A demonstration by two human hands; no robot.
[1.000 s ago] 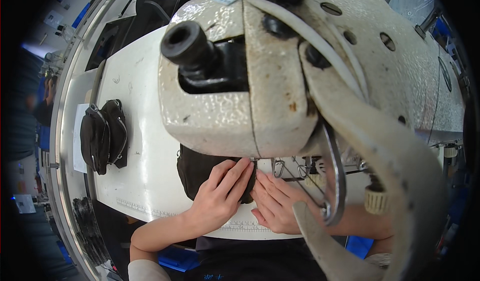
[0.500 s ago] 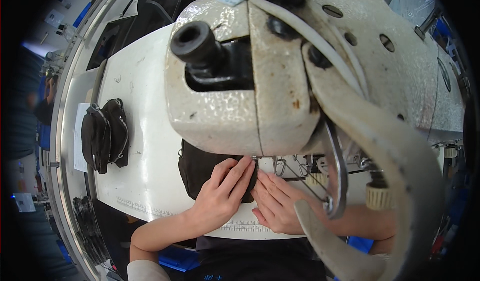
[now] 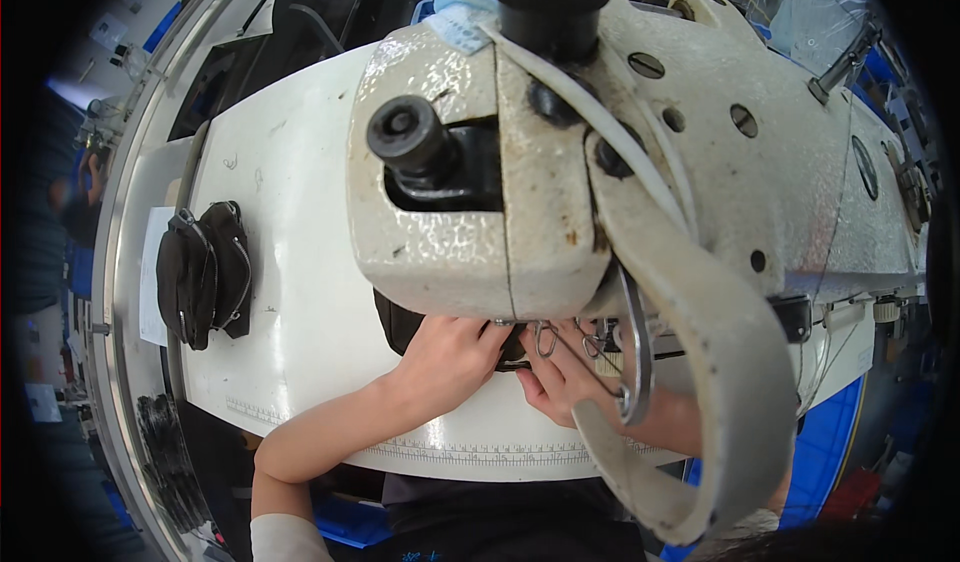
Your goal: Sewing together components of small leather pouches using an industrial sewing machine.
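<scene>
One sewing machine head (image 3: 600,162), off-white chipped metal, bulky, filled most of the view. One white worktop (image 3: 290,262), smooth, ruler markings along its near edge. One stack of black fabric pieces (image 3: 203,274) lay at left, well apart from the hands. One black fabric piece (image 3: 402,324) sat under the machine head. Left hand (image 3: 450,360) pressed flat on it, grip spread, fingers extended. Right hand (image 3: 562,382) touched it just beside the left, fingers loosely curled, holding nothing visible.
</scene>
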